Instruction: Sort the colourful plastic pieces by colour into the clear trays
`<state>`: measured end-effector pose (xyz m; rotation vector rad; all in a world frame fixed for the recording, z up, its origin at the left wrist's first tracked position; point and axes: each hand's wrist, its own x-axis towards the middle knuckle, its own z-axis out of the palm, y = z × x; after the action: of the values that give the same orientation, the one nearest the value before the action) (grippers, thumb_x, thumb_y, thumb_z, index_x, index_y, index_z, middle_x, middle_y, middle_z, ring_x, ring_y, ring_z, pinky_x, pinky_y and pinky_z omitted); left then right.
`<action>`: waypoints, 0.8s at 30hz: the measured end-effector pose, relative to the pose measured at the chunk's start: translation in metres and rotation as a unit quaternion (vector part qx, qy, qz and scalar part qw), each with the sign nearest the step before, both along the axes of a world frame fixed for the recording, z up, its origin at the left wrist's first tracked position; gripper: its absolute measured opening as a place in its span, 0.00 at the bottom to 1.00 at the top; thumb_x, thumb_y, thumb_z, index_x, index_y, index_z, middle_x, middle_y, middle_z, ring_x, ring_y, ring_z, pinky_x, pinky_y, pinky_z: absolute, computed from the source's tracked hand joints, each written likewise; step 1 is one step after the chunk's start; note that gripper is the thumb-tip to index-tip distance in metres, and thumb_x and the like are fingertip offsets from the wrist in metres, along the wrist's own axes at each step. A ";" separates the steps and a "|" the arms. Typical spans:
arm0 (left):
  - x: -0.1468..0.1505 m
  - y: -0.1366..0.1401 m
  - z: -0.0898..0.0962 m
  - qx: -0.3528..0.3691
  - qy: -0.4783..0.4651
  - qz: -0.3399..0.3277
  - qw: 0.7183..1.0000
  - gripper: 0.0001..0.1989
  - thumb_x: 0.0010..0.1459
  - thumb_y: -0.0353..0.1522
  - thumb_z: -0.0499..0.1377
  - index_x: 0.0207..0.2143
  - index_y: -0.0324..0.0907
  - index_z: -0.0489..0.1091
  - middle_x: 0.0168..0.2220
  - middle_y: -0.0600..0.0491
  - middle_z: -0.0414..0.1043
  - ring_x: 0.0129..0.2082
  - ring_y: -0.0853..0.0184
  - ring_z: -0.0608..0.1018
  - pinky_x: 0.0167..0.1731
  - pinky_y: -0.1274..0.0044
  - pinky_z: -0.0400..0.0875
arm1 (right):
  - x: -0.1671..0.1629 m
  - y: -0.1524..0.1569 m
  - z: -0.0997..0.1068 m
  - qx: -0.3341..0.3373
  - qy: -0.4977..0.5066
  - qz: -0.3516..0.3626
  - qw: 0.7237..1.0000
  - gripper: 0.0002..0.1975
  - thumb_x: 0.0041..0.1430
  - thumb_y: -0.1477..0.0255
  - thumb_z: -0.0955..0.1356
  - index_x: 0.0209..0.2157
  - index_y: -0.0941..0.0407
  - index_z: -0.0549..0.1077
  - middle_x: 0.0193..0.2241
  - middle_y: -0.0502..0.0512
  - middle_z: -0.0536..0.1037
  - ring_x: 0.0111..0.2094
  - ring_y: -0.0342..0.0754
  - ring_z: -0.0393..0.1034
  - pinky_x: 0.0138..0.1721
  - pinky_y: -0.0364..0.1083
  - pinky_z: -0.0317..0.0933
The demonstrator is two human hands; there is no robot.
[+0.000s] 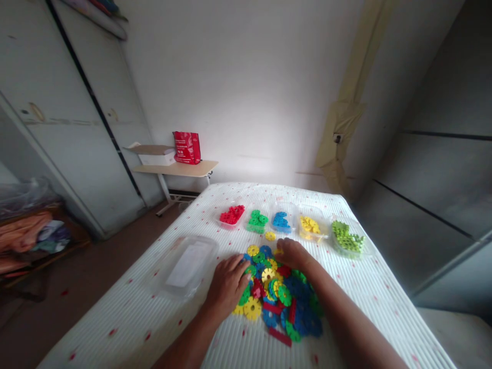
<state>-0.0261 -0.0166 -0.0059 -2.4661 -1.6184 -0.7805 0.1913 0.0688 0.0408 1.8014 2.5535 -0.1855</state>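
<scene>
Looked only partway along, judging by the mixed pile [269,287] between both hands. Found already parted by colour, in a row of five clear tubs [313,237] toward the far side of the white, red-flecked surface [130,318]: red pieces [232,214], green pieces [257,219], blue pieces [282,222], yellow pieces [308,225] and light green pieces [348,238], one colour to each tub. Saw plenty left in the pile, with yellow, green, blue and red overlapping.

Counted five tubs, one loose yellow disc [270,236] just beyond the pile, and one clear flat container [180,294], perhaps a lid, with one white sheet [188,265] showing, left of the pile. Made out three red bars [280,336] in the near part of the pile. Could not count the discs there, nor the contents of the tubs, for overlap and blur.

Found the left hand [227,279] laid over the pile's left edge, fingers spread and loose, apparently gripping nothing. Found the right hand [292,253] at the far edge, fingers bent down by a yellow piece; could not tell whether pinched or merely touched.

Beyond, on a small side surface [200,169], counted one red bag [187,148] and one white box [156,159].
</scene>
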 end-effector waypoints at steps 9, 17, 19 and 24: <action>0.000 -0.001 0.000 -0.005 -0.004 0.001 1.000 0.15 0.60 0.35 0.50 0.48 0.46 0.68 0.52 0.49 0.68 0.51 0.60 0.69 0.50 0.64 0.65 | -0.008 0.009 -0.001 0.054 0.043 -0.019 0.997 0.20 0.55 0.66 0.63 0.50 0.56 0.67 0.44 0.60 0.73 0.40 0.51 0.71 0.36 0.44 0.59; 0.001 -0.001 0.001 -0.017 -0.010 0.003 1.000 0.16 0.60 0.35 0.50 0.49 0.47 0.68 0.52 0.50 0.68 0.52 0.60 0.69 0.51 0.63 0.64 | -0.036 0.019 -0.009 0.083 0.003 -0.075 0.994 0.16 0.57 0.66 0.60 0.44 0.57 0.68 0.40 0.64 0.75 0.38 0.53 0.73 0.32 0.46 0.60; 0.001 -0.001 0.001 -0.016 -0.015 0.001 1.000 0.16 0.60 0.35 0.50 0.49 0.47 0.68 0.52 0.50 0.67 0.51 0.60 0.69 0.51 0.63 0.64 | -0.040 0.019 -0.009 0.077 -0.002 -0.080 0.994 0.16 0.58 0.67 0.59 0.45 0.57 0.68 0.40 0.65 0.75 0.38 0.54 0.73 0.32 0.46 0.60; 0.001 -0.001 0.001 -0.027 -0.014 0.001 1.000 0.16 0.60 0.35 0.50 0.49 0.47 0.67 0.53 0.50 0.67 0.52 0.60 0.68 0.51 0.62 0.63 | -0.048 0.022 -0.003 0.043 -0.019 -0.093 0.995 0.18 0.56 0.67 0.59 0.46 0.59 0.69 0.41 0.67 0.75 0.41 0.57 0.72 0.35 0.49 0.62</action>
<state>-0.0254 -0.0178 -0.0053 -2.5001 -1.6744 -0.7845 0.1431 0.0905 0.0374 2.0515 2.4018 -0.0421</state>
